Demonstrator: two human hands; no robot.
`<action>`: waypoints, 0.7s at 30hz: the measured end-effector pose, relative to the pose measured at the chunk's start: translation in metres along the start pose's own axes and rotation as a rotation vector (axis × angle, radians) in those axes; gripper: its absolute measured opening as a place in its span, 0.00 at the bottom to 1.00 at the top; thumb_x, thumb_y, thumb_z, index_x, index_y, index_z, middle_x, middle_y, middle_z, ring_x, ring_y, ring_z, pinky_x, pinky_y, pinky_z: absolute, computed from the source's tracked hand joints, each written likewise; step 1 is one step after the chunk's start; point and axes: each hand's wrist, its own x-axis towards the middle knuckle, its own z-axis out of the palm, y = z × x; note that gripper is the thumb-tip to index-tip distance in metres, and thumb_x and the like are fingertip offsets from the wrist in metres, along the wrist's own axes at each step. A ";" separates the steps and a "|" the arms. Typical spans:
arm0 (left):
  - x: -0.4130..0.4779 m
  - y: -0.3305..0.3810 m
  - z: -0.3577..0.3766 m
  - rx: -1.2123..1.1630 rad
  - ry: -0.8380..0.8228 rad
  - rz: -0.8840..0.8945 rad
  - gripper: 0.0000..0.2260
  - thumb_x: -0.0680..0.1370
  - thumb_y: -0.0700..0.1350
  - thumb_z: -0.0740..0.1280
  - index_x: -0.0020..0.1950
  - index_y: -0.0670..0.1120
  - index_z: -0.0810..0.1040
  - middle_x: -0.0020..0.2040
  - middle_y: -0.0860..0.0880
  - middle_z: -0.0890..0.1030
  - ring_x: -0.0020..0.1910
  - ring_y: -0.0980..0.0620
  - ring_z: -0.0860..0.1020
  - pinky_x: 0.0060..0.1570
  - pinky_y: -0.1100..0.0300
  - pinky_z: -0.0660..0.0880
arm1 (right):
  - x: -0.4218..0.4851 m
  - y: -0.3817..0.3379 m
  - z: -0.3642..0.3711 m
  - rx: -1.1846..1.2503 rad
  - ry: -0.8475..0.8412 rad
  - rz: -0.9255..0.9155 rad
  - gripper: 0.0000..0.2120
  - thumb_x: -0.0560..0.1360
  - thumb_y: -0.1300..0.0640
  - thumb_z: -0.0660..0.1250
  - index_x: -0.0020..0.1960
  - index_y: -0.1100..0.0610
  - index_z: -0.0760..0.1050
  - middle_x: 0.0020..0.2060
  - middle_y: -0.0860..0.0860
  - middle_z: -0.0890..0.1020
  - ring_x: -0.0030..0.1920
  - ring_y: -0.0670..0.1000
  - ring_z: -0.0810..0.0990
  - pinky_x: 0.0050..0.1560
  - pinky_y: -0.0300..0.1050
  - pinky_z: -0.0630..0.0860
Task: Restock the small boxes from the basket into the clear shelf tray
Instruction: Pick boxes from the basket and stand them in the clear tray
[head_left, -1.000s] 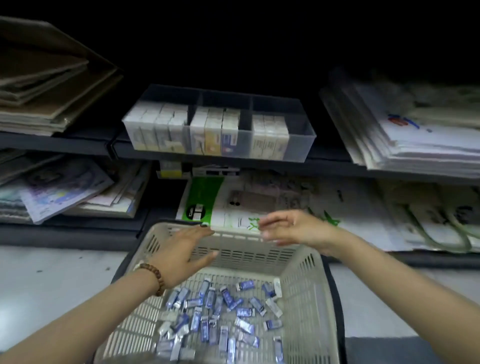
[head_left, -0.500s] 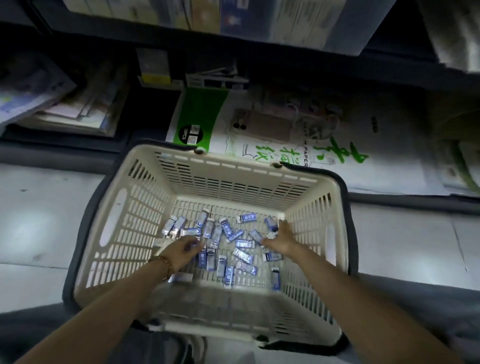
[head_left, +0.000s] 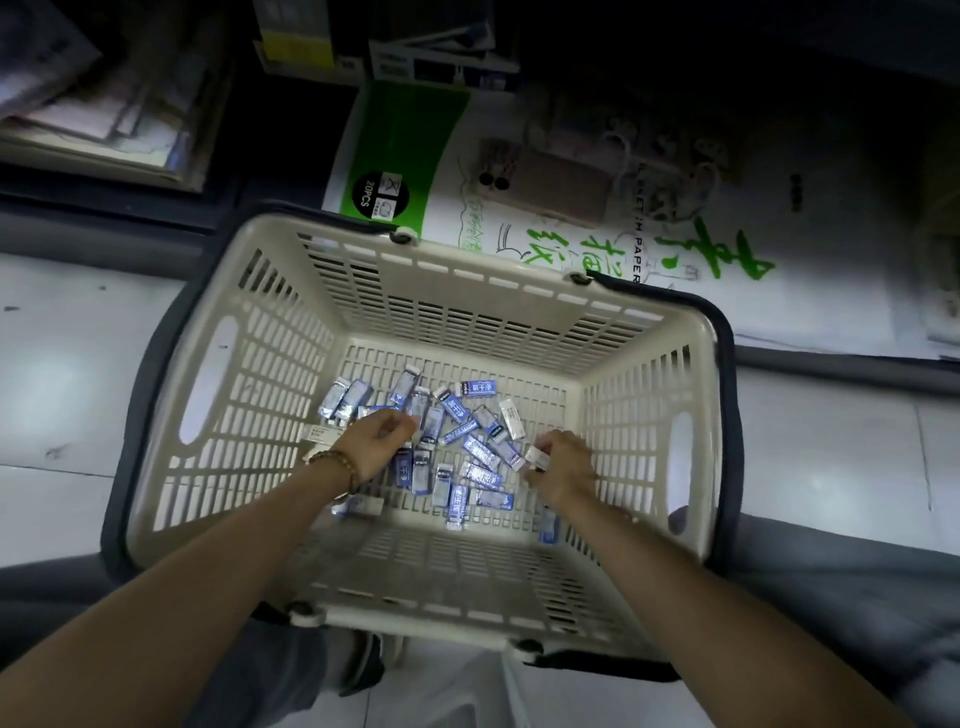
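Note:
A cream plastic basket (head_left: 218, 374) with dark handles stands on the floor below me. Several small blue-and-white boxes (head_left: 462, 410) lie scattered on its bottom. My left hand (head_left: 376, 444), with a bead bracelet at the wrist, is down among the boxes on the left with its fingers curled over them; what it holds is hidden. My right hand (head_left: 563, 465) is at the right of the pile and pinches one small box (head_left: 537, 458) between thumb and fingers. The clear shelf tray is out of view.
A green-and-white paper pack (head_left: 519, 208) lies on the bottom shelf just beyond the basket. Stacked papers (head_left: 104, 104) fill the lower shelf at left. Pale floor tiles (head_left: 67, 364) flank the basket. My shoe (head_left: 363, 660) shows under the basket's near edge.
A second ago both hands were raised above the basket with the shelf tray in view. The view has tilted down, both hands have dropped into the basket, and the right hand has picked up a box.

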 end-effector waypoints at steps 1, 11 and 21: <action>0.001 0.000 0.000 -0.016 -0.014 -0.008 0.14 0.79 0.52 0.61 0.57 0.44 0.77 0.55 0.48 0.77 0.53 0.51 0.73 0.55 0.60 0.68 | 0.000 -0.001 -0.001 -0.027 -0.004 -0.013 0.15 0.69 0.60 0.74 0.54 0.57 0.74 0.54 0.53 0.76 0.55 0.50 0.71 0.48 0.37 0.64; 0.000 0.010 0.007 -0.139 -0.135 -0.064 0.18 0.77 0.60 0.57 0.59 0.51 0.75 0.59 0.49 0.79 0.58 0.49 0.76 0.65 0.46 0.68 | 0.002 -0.007 -0.009 0.011 -0.142 0.017 0.09 0.71 0.62 0.72 0.50 0.58 0.78 0.52 0.53 0.80 0.48 0.50 0.78 0.48 0.41 0.75; -0.006 0.026 0.017 -0.338 -0.256 -0.043 0.17 0.74 0.51 0.68 0.59 0.45 0.74 0.51 0.46 0.83 0.47 0.54 0.82 0.44 0.65 0.79 | 0.006 -0.078 -0.030 0.800 -0.386 0.019 0.12 0.72 0.56 0.71 0.53 0.60 0.80 0.47 0.54 0.84 0.45 0.48 0.83 0.44 0.36 0.80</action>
